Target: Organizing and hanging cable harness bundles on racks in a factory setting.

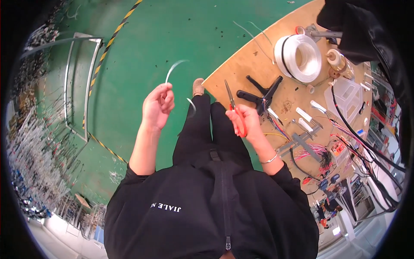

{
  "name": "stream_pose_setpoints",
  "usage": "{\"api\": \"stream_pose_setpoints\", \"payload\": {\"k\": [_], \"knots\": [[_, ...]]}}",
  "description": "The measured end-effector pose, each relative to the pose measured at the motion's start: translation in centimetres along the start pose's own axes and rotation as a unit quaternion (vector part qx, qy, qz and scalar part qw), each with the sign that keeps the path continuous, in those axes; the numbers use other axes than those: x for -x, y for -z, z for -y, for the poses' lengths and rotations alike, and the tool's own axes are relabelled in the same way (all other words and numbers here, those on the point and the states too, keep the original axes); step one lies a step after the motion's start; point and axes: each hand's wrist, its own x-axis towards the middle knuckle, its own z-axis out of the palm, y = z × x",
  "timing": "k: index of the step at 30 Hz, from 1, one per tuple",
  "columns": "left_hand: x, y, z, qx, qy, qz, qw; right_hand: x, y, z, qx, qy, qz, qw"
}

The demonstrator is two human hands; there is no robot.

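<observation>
Over the green floor, my left hand (pixel 158 103) pinches a thin, translucent whitish strip (pixel 173 66) that curves up from its fingertips. Whether it is a flat strip or a thin tube cannot be made out. My right hand (pixel 249 124) is wrapped round the red handles of a pair of scissors (pixel 230 94). The blades point away from me and lie close together, beside the table's near corner. A second short, curved whitish piece (pixel 192 106), blurred, shows over my dark trouser leg between the two hands, touching neither.
On the wooden table (pixel 235 69) to the right stand a coil of white tubing (pixel 298 58), a black tool with handles (pixel 263 93), a bottle (pixel 338 61), a clear plastic tray (pixel 347 97) and several wire bundles (pixel 317 153). A metal frame (pixel 67 86) lies leftward, beside striped floor tape (pixel 102 60).
</observation>
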Motion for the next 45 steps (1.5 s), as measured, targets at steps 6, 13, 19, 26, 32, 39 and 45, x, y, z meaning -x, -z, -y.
{"api": "stream_pose_setpoints", "payload": {"k": [6, 13, 19, 26, 32, 39, 45], "knots": [[-9.4, -16.7, 4.8, -0.292, -0.266, 0.086, 0.915, 5.7, 1.9, -0.2, -0.083, 0.091, 0.008, 0.992], [-17.7, -35.0, 7.1, -0.546, -0.401, 0.284, 0.679, 9.0, 4.2, 2.4, -0.295, 0.078, 0.003, 0.952], [-20.2, -37.7, 10.0, -0.733, -0.485, 0.368, 0.305, 9.1, 4.6, 2.6, -0.355, 0.116, -0.049, 0.926], [-19.3, -36.5, 7.2, -0.736, -0.436, 0.374, 0.358, 7.4, 5.1, 2.4, -0.404, 0.118, 0.021, 0.907], [-18.9, -34.1, 5.1, -0.753, -0.317, 0.367, 0.444, 6.0, 4.3, 2.8, -0.425, 0.096, 0.028, 0.9], [-17.0, -29.3, -4.2, -0.609, -0.048, 0.356, 0.707, 3.6, 4.0, 3.6, -0.416, 0.081, 0.011, 0.906], [-14.1, -22.8, -10.3, -0.545, 0.026, 0.292, 0.786, -2.5, 3.3, 6.5, -0.424, 0.086, 0.051, 0.9]]}}
